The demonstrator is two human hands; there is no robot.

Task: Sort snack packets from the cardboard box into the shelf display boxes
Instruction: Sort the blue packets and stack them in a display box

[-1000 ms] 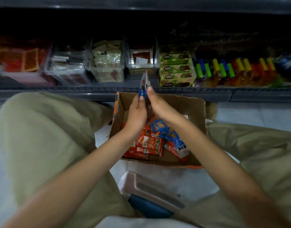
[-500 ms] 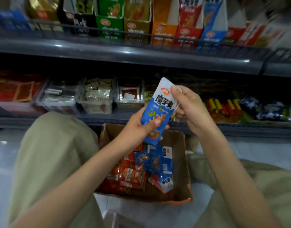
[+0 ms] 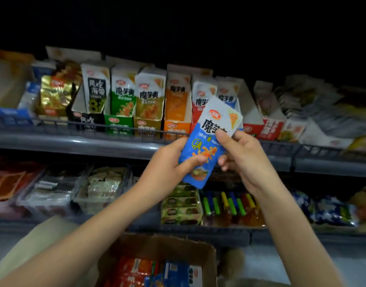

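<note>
Left hand [image 3: 167,162] and right hand [image 3: 243,156] grip blue packet [image 3: 209,141] before the shelf rail [image 3: 116,129].

Blue packet [image 3: 207,146] up front: black chars "魔芋", 3rd char covered; red oval logo at top, too small to read. Upper shelf [image 3: 74,142], L to R: black-and-white packet [image 3: 96,90] reads "风吃海带" w/ big "8" below; black box [image 3: 86,121] under it shows "风吃" on its front. Green packet [image 3: 124,94], yellow packet [image 3: 149,94] and orange packet [image 3: 177,90] each read "魔芋爽". Red packet [image 3: 200,90]: same name, partly hidden. Other labels too blurred.
</note>
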